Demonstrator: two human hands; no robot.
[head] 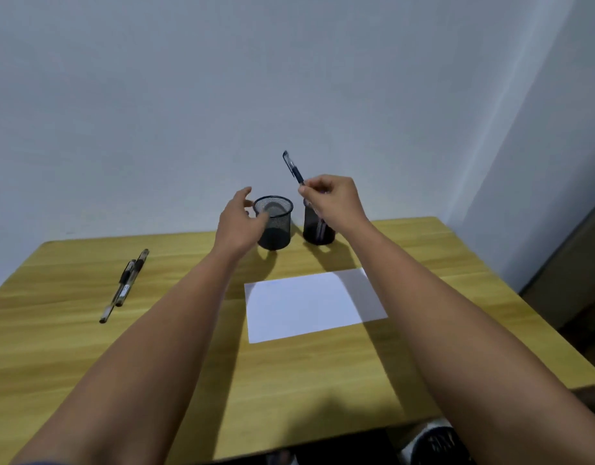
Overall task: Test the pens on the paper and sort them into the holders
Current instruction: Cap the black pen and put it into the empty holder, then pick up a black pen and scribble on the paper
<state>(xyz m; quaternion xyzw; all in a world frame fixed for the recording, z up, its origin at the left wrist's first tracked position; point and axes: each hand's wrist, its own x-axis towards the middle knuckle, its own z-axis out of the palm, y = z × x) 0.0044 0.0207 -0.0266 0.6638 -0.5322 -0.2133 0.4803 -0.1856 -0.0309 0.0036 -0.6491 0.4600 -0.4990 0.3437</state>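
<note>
- Far left on the light wooden desk (88,347), two clear-barrelled pens with black grips (125,283) lie side by side, touching, well apart from everything else; going by their place, they are probably not yet sorted
- The left hand (237,223) hovers at the left side of the empty black wire-mesh holder (274,223), its fingers loose and spread, thumb up, grasping nothing; whether it touches the mesh cannot be told
- The white sheet of paper (309,303) lies flat near the desk's middle, in front of both holders; no ink marks can be made out on it
- The right hand (333,199) pinches a black capped pen (292,167) low on its barrel, fingers curled round it, the capped end tilted up and to the left, above and between the two holders
- Behind that hand stands the second black mesh holder (318,229), just beside the first, with at least one pen already inside
- Judged from this, the step in hand is the sorting of the held pen
- The next move calls for tipping the pen upright over the chosen holder's mouth, lowering it in, then letting go without knocking the light mesh cup
</note>
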